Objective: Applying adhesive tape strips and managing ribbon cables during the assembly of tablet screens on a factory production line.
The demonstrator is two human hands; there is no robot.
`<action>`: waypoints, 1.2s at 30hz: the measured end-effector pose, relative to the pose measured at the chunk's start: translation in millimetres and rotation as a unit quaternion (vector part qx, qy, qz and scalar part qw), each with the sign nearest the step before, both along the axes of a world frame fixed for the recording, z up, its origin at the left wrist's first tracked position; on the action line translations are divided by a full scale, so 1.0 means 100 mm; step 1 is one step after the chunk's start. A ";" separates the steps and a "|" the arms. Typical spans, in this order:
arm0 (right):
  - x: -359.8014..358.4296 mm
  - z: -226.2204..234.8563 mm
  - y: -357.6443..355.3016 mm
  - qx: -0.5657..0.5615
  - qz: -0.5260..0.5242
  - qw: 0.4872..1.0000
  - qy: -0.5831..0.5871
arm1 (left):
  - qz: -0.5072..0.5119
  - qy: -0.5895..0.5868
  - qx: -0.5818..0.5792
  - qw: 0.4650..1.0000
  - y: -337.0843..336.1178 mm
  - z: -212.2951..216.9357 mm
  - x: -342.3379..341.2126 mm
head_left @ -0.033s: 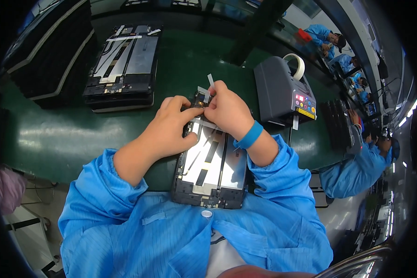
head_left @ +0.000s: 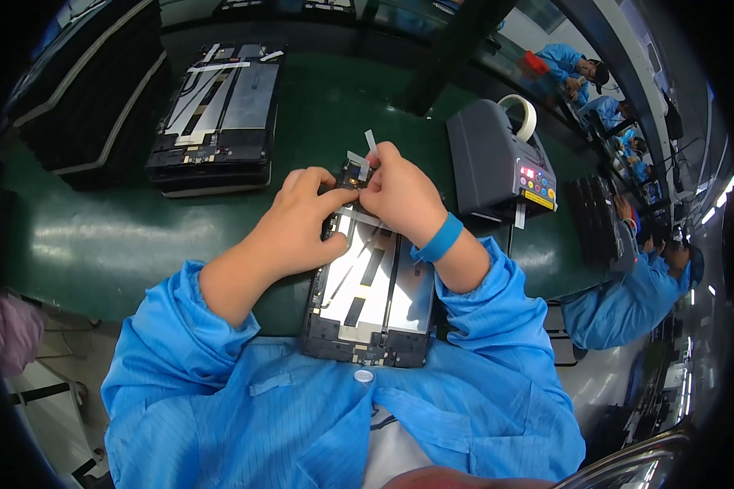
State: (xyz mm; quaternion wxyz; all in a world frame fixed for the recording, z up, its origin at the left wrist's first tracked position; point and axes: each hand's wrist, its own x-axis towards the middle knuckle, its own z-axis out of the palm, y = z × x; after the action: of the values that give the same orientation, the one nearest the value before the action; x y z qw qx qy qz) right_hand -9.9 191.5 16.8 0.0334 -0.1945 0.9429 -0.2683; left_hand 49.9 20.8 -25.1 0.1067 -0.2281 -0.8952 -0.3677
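An opened tablet lies in front of me with its far end under my hands. Its inside shows a bright silver plate, dark cables and a black board at the near end. My left hand rests over the far left corner, thumb and forefinger spread, the forefinger's tip touching the far end of the tablet. My right hand is closed in a pinch at that same end. A short pale tape strip sticks up from its fingertips, and another pale piece stands beside it. The fingers hide part of the far end.
A stack of similar opened tablets stands at the back left, beside tall piles of dark trays. On the right is a grey tape dispenser with a tape roll on top. A dark post rises behind. Co-workers in blue sit farther right.
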 end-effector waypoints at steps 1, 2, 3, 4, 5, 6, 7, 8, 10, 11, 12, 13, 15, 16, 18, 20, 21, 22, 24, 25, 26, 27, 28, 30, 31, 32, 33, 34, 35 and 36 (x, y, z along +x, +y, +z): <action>0.00 -0.01 0.02 0.000 0.001 1.000 0.000 | 0.001 0.000 0.000 1.000 -0.01 0.01 0.00; -0.02 -0.03 0.05 -0.050 0.016 0.998 -0.023 | 0.001 0.006 -0.010 1.000 -0.02 0.02 0.00; -0.04 -0.04 0.09 -0.100 0.031 0.993 -0.046 | 0.000 0.012 -0.021 1.000 -0.03 0.03 0.01; -0.08 -0.04 0.12 -0.099 0.033 0.994 -0.045 | 0.002 0.013 -0.020 1.000 -0.02 0.03 0.00; -0.11 -0.03 0.17 -0.145 0.051 0.987 -0.051 | 0.007 0.010 -0.027 1.000 -0.02 0.03 0.01; -0.15 -0.02 0.20 -0.191 0.068 0.978 -0.056 | 0.013 0.006 -0.033 0.999 -0.01 0.03 0.01; -0.15 0.02 0.23 -0.190 0.069 0.978 -0.057 | 0.014 0.006 -0.033 0.999 -0.01 0.03 0.01; -0.15 0.08 0.25 -0.162 0.106 0.980 -0.037 | 0.015 0.012 -0.035 0.999 -0.01 0.03 0.01; -0.19 0.11 0.28 -0.097 0.191 0.977 0.004 | 0.016 0.019 -0.037 0.999 -0.01 0.03 0.01; -0.20 0.11 0.27 -0.098 0.191 0.977 0.005 | 0.012 0.009 -0.034 0.999 -0.01 0.04 0.01; -0.21 0.11 0.25 -0.057 0.245 0.967 0.035 | 0.008 -0.001 -0.031 0.999 -0.02 0.04 0.00; -0.20 0.10 0.23 -0.017 0.296 0.953 0.064 | 0.008 -0.001 -0.032 0.999 -0.02 0.04 0.00; -0.15 0.08 0.15 0.002 0.289 0.955 0.070 | 0.005 0.006 -0.026 1.000 -0.03 0.03 0.00; -0.15 0.06 0.10 0.022 0.272 0.958 0.084 | 0.006 0.006 -0.026 1.000 -0.03 0.02 -0.01; -0.13 0.06 0.08 0.043 0.255 0.961 0.099 | 0.012 0.007 -0.034 0.999 -0.03 0.01 -0.01; -0.09 0.05 0.09 -0.036 0.161 0.978 0.125 | 0.012 0.009 -0.031 0.999 -0.04 0.00 -0.01; -0.10 0.02 0.11 -0.035 0.162 0.978 0.124 | 0.010 0.012 -0.029 0.999 -0.04 0.00 -0.01; -0.12 -0.03 0.16 -0.064 0.153 0.980 0.108 | 0.011 0.012 -0.028 0.999 -0.04 0.01 0.01; -0.19 -0.14 0.25 -0.098 0.146 0.982 0.076 | 0.006 -0.018 -0.035 0.999 -0.04 0.05 -0.01; -0.20 -0.19 0.26 -0.097 0.146 0.982 0.076 | 0.005 -0.018 -0.035 0.999 -0.04 0.04 0.00; -0.22 -0.24 0.27 -0.101 0.162 0.978 0.082 | 0.008 -0.013 -0.037 0.999 -0.04 0.03 0.00; -0.22 -0.26 0.27 -0.105 0.178 0.974 0.088 | 0.011 -0.008 -0.039 0.999 -0.04 0.02 0.00; -0.19 -0.21 0.23 -0.127 0.158 0.979 0.015 | 0.009 -0.009 -0.039 0.999 -0.05 0.02 0.00; -0.18 -0.20 0.24 -0.168 0.155 0.973 -0.036 | 0.008 -0.026 -0.038 0.999 -0.06 0.01 0.00; -0.17 -0.20 0.24 -0.207 0.154 0.962 -0.088 | 0.009 -0.027 -0.037 0.999 -0.06 0.01 0.00; -0.17 -0.16 0.25 -0.206 0.155 0.962 -0.089 | 0.008 -0.026 -0.032 0.999 -0.05 0.01 0.01; -0.17 -0.11 0.26 -0.215 0.119 0.961 -0.124 | 0.007 -0.025 -0.028 0.999 -0.05 0.01 0.01; -0.18 -0.08 0.27 -0.224 0.081 0.958 -0.159 | 0.007 -0.025 -0.027 0.999 -0.05 0.02 0.01; -0.19 -0.10 0.27 -0.224 0.081 0.958 -0.158 | 0.004 -0.035 -0.028 0.999 -0.04 0.03 0.00; -0.20 -0.14 0.26 -0.225 0.052 0.957 -0.176 | 0.001 -0.045 -0.029 0.999 -0.04 0.04 0.00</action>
State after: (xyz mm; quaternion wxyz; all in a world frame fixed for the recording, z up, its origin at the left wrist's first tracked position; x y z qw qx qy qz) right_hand -30.2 218.0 2.9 0.1682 -0.1953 0.8261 -0.5010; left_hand 49.8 16.5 -21.5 0.0605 -0.2132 -0.9097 -0.3512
